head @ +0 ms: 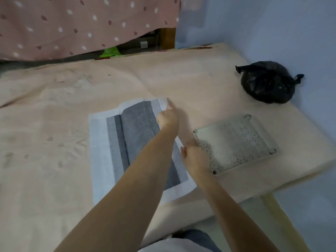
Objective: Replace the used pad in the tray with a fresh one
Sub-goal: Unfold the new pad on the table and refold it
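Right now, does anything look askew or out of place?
The pad is only partly unfolded: its left section lies flat, the middle is still creased, with its far corner curled. The left hand is at that corner. Nothing looks spilled.

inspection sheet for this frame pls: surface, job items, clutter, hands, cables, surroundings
Surface: peach mattress cover, wrinkled.
Job's things: grey-and-white pad partly unfolded, flat on the cover; perforated tray right of it, no pad in it.
Clutter: tied black bag far right.
Grippers: left hand at the pad's far right corner; right hand on its right edge, against the tray.
Cables: nothing seen.
Surroundings: pink patterned fabric behind, blue wall.
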{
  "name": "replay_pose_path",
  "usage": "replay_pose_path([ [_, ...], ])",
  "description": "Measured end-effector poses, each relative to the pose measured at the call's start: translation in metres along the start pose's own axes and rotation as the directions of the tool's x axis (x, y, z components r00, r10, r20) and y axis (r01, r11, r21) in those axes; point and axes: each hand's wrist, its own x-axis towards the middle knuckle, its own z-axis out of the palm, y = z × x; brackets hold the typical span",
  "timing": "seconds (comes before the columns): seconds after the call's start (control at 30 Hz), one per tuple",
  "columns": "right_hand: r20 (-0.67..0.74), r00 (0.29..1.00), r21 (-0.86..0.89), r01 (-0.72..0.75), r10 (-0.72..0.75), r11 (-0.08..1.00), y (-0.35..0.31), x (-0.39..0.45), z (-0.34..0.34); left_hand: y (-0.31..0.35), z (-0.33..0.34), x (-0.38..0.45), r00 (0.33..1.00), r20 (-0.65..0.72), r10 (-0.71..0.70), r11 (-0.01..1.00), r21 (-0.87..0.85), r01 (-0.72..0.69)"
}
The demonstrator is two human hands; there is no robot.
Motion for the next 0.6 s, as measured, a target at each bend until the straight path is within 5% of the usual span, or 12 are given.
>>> replay_pose_path([
  [0.17, 0.024, 0.999, 0.111, 0.028, -0.031, 0.993, 0.039, 0.013, 0.017, 0.026, 0.019, 0.018, 0.992, 0.052, -0.111, 0.992, -0.051, 0.114],
  [0.27, -0.091, 0.993, -0.009, 0.07, -0.071, 0.997, 0.047, 0.018, 0.028, 0.032, 0.037, 0.03, 0.989, 0.054, -0.138, 0.986, -0.092, 0.142],
  [0.6, 0.136, 0.991, -0.205, 0.015, 0.013, 0.979, 0.051, 0.021, 0.051, 0.03, 0.07, 0.039, 0.986, 0.164, 0.017, 0.984, -0.179, 0.013],
])
